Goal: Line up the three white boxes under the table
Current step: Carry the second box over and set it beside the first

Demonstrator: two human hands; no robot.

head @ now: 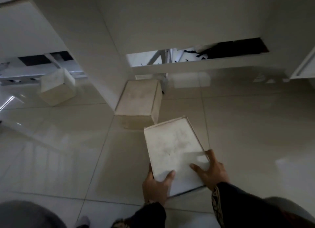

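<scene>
Three white boxes show on the glossy tiled floor. The nearest white box is held above the floor at lower centre, with my left hand gripping its near left corner and my right hand gripping its near right corner. A second white box rests on the floor just beyond it, against the white table panel. The third white box sits turned at an angle farther left, on the other side of that panel.
The white table's underside and panels fill the top of the view, with a gap showing metal legs and dark items behind. A white frame edge juts in at the right. My knees are at the bottom.
</scene>
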